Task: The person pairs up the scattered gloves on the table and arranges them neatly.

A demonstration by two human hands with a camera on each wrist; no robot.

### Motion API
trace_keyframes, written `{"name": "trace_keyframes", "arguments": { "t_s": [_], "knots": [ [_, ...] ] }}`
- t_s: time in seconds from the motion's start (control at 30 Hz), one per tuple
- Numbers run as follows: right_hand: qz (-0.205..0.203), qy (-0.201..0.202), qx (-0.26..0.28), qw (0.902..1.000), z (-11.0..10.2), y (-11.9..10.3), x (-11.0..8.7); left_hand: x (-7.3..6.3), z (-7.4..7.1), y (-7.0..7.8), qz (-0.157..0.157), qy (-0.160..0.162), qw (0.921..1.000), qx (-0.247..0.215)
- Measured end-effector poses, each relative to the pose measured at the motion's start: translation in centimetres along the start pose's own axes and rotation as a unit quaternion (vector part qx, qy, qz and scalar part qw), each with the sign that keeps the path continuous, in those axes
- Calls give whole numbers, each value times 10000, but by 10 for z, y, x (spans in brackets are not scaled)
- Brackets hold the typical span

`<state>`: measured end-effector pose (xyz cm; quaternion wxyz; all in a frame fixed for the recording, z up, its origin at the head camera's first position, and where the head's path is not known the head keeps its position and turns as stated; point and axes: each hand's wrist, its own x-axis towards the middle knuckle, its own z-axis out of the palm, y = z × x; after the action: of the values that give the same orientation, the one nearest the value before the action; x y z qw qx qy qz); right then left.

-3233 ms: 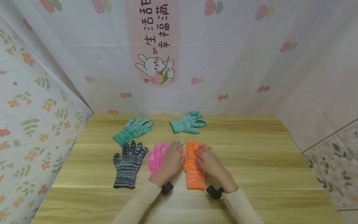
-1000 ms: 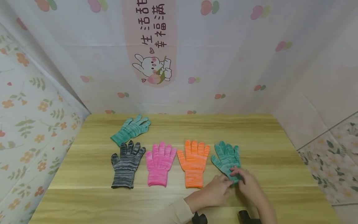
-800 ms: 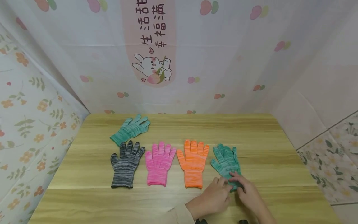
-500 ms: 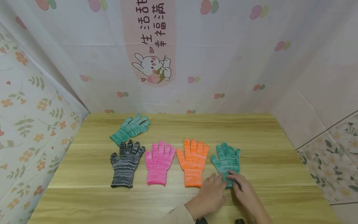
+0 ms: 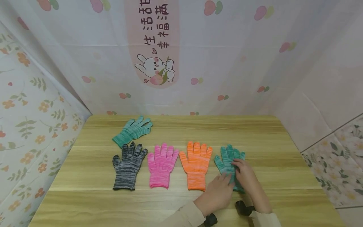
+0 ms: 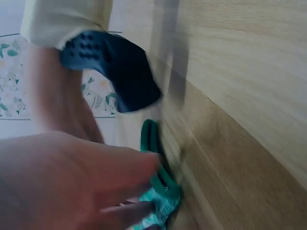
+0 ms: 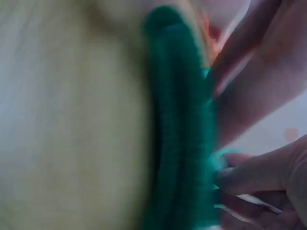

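A green knit glove (image 5: 228, 160) lies palm-flat at the right end of a row on the table, fingers pointing away. My left hand (image 5: 219, 190) comes over its near-left side, fingertips extended onto the fabric. Along the glove's right edge, my right hand (image 5: 246, 176) bends its fingers and pinches the fabric. The left wrist view shows the green cuff (image 6: 165, 187) with its opening by my left fingers. Blurred and close, the cuff (image 7: 180, 120) also fills the middle of the right wrist view. My hands hide part of the glove's palm.
To the left lie an orange glove (image 5: 196, 167), a pink glove (image 5: 160, 176) and a dark grey striped glove (image 5: 126, 173). Behind the grey one, a second green glove (image 5: 131, 132) lies tilted. Patterned cloth (image 5: 227, 63) hangs at the wooden table's (image 5: 99, 208) back edge.
The green glove came from the table's back to the right end of the row. Both hands left the pink and orange gloves for it. Lately the right hand slid up from its cuff.
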<state>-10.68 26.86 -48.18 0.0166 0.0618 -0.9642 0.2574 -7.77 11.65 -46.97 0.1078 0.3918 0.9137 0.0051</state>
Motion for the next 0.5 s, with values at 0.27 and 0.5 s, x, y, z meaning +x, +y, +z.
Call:
{"name": "trace_keyframes", "arguments": {
  "t_s": [0.27, 0.5],
  "knots": [
    [-197, -367, 4, 9991, 0, 5, 9, 0, -4, 3, -341, -551, 9978, -105],
    [-239, -881, -207, 9956, -1, 8, 20, 2, -1, 5, -637, -647, 9954, -317]
  ]
}}
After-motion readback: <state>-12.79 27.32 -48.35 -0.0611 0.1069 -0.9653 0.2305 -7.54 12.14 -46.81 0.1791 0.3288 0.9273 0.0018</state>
